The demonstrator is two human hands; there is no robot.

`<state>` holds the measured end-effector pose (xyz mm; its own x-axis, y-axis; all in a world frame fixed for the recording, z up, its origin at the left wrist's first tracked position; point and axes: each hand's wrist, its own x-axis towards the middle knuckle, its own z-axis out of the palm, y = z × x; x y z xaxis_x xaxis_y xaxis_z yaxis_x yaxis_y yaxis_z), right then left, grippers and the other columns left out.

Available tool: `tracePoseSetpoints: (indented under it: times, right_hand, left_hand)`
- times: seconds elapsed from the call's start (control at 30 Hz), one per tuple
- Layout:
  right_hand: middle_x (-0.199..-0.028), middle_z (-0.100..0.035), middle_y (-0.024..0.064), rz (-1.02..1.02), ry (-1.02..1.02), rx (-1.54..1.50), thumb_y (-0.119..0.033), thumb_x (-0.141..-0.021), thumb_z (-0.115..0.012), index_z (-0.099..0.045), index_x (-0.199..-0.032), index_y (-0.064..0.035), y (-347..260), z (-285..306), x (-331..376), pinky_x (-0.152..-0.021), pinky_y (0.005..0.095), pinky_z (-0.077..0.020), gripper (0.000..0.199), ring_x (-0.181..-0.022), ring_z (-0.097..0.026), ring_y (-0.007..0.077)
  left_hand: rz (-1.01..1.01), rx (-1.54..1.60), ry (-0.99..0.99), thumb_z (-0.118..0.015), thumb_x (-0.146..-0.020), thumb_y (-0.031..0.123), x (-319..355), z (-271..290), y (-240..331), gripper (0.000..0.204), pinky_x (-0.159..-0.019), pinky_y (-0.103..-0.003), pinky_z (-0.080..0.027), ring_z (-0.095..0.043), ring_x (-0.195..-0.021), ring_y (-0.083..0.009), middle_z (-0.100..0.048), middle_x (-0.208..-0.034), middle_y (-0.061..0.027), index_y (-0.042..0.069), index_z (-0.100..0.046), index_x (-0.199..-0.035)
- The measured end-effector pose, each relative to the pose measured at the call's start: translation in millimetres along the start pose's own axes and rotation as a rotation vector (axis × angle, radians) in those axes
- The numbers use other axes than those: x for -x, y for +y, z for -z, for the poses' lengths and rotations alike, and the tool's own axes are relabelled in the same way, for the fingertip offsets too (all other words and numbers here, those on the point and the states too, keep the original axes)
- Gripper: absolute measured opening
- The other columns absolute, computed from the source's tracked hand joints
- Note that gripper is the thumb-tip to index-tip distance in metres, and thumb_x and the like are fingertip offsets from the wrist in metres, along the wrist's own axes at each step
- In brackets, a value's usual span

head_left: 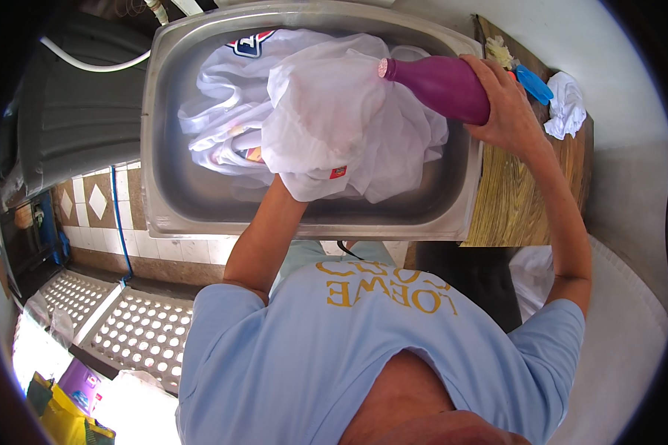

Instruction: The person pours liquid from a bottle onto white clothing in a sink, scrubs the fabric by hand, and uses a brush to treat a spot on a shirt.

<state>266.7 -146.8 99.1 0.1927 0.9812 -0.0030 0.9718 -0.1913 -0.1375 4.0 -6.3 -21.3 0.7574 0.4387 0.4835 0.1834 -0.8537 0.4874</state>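
A white shirt-like garment [323,111] with a small red label is draped over my left hand, hiding its fingers; only my left forearm [263,241] shows, entering the cloth from below. My right hand [508,111] grips a purple bottle [441,87] by its base. The bottle is tipped sideways, its speckled pinkish top pointing left and lying close over the garment. More white cloth [234,96] with a dark blue and red patch lies wet beneath it in a metal sink basin [312,228].
At the right, a wooden board [527,196] carries a blue plastic object [533,83], a pale yellow scrubber-like piece [499,52] and a crumpled white cloth or bag [566,104]. A white hose [100,67] and dark grey ridged panel [82,104] stand left of the basin.
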Motion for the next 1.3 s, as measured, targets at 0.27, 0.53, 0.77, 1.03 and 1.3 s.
tracePoseSetpoints:
  times: [0.27,0.53,0.77,1.03,1.3]
  right_hand:
    - [-0.120,-0.054,0.0165,-0.075,0.042,-0.275,-0.012,-0.056,-0.078,-0.041,-0.136,-0.0113,-13.0,-0.7,3.9,-0.094,0.0424,-0.0468,0.089,-0.108,-0.055,0.0369]
    - [-0.126,-0.054,0.0169,-0.129,0.165,-0.342,-0.014,-0.056,-0.081,-0.037,-0.140,-0.0083,-9.9,2.1,16.7,-0.099,0.0406,-0.0437,0.095,-0.113,-0.055,0.0343]
    - [-0.124,-0.057,0.0174,-0.192,0.346,-0.463,-0.019,-0.056,-0.085,-0.038,-0.139,-0.0035,-10.1,17.9,33.3,-0.100,0.0393,-0.0435,0.096,-0.114,-0.057,0.0309]
    - [-0.127,-0.055,0.0140,-0.379,0.440,-0.548,-0.021,-0.058,-0.086,-0.036,-0.140,-0.0039,16.0,24.8,68.8,-0.100,0.0387,-0.0439,0.098,-0.115,-0.056,0.0264]
    - [-0.116,-0.059,0.0099,-0.467,0.649,-0.614,-0.018,-0.063,-0.085,-0.043,-0.132,-0.0032,82.6,47.7,71.3,-0.093,0.0364,-0.0477,0.083,-0.107,-0.058,0.0209]
  left_hand:
    - [-0.080,0.009,-0.024,-0.063,-0.083,0.018,-20.7,22.9,1.9,0.050,-0.105,-0.037,-0.034,-0.044,-0.123,-0.0273,-0.050,-0.130,-0.0095,0.012,-0.049,-0.131]
    - [0.035,0.407,-0.075,-0.062,-0.085,0.012,-24.0,34.3,-23.6,0.054,-0.105,-0.034,-0.036,-0.048,-0.119,-0.0243,-0.052,-0.126,-0.0097,0.006,-0.043,-0.135]
    - [0.406,1.632,-0.235,-0.047,-0.094,0.004,-46.7,128.3,-106.0,0.044,-0.107,-0.035,-0.037,-0.051,-0.120,-0.0228,-0.053,-0.129,-0.0121,-0.002,-0.043,-0.138]
    - [0.309,1.302,0.070,-0.047,-0.087,-0.010,-102.1,168.5,-22.3,0.054,-0.109,-0.034,-0.033,-0.048,-0.126,-0.0227,-0.048,-0.137,-0.0173,-0.003,-0.039,-0.139]
    - [0.285,0.405,-0.514,-0.050,-0.085,-0.006,-72.2,92.8,-60.8,0.046,-0.103,-0.038,-0.036,-0.051,-0.120,-0.0258,-0.049,-0.134,-0.0155,0.000,-0.044,-0.130]
